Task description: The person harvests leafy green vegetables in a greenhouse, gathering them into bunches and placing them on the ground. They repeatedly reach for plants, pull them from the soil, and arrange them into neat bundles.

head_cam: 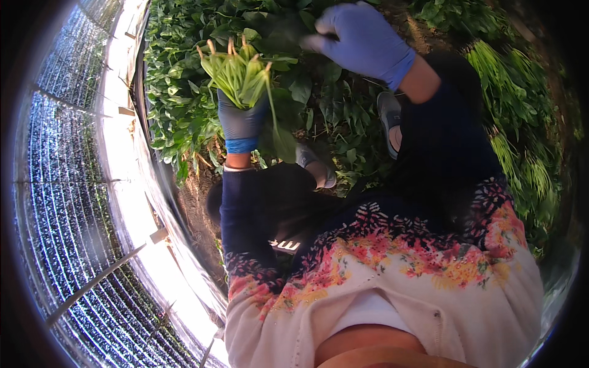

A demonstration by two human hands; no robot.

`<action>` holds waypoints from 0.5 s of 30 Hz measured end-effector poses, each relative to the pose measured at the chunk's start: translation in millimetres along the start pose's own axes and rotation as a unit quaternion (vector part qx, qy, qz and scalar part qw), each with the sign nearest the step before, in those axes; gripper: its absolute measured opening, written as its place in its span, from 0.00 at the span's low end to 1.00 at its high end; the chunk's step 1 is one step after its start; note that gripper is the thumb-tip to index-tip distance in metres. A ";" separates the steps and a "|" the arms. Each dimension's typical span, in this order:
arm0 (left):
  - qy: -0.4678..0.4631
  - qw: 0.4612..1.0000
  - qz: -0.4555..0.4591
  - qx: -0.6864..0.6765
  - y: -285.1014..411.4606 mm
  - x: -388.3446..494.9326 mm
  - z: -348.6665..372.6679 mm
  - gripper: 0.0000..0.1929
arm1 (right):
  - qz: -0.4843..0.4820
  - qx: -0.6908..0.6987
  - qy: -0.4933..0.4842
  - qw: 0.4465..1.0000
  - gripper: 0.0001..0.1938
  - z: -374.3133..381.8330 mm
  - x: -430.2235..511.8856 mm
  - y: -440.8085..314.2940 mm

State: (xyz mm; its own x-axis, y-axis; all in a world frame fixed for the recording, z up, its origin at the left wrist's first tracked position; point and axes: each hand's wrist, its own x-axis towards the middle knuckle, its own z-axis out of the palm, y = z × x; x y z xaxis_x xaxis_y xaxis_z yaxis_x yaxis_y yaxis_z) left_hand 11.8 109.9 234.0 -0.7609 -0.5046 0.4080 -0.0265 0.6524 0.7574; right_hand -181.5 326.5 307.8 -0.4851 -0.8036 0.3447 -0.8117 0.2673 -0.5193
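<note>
My left hand (243, 120), in a blue glove, grips a bunch of spinach-like leafy greens (239, 78), with the pale stems and pinkish root ends pointing up and away from me. One stem hangs down beside the wrist, its broad leaf (284, 142) near the sleeve. To the right and a little farther off, my right hand (363, 41) is raised over the plants in a blue-violet glove. Its fingers are bent and slightly blurred, with thumb and forefinger apart; nothing shows between them. Growing leafy greens (184, 83) spread behind and left of the bunch.
Bundles of cut greens (511, 83) lie along the right side, stems towards me in places. My grey shoes (390, 122) stand among low leaves. At the left runs a bright plastic-sheet wall (119, 184) with poles, beside a strip of bare soil (198, 216).
</note>
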 end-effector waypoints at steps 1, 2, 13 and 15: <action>-0.036 0.998 -0.044 -0.021 -1.5 0.0 -4.6 0.30 | 0.078 -0.114 -0.150 0.979 0.12 -1.6 -2.3 -1.6; -0.082 0.993 -0.077 -0.036 -1.5 -1.3 -8.0 0.29 | 0.008 0.011 -0.110 0.994 0.13 -0.5 -3.5 -0.8; -0.207 0.940 -0.192 -0.194 -8.5 -10.5 -0.5 0.25 | -0.166 0.261 0.090 0.947 0.08 67.7 10.8 -20.1; -0.225 0.912 -0.225 -0.259 -10.7 -9.6 -4.3 0.25 | -0.166 0.289 0.135 0.933 0.07 56.6 14.2 -12.3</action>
State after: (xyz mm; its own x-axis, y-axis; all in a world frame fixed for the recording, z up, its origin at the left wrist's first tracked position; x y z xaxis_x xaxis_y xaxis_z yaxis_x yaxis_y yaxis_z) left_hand 22.2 105.3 224.2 -0.9409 -0.2956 -0.1654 -0.1801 0.0230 0.9834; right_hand -160.1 281.7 274.8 -0.3661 -0.6068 0.7055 -0.6582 -0.3671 -0.6573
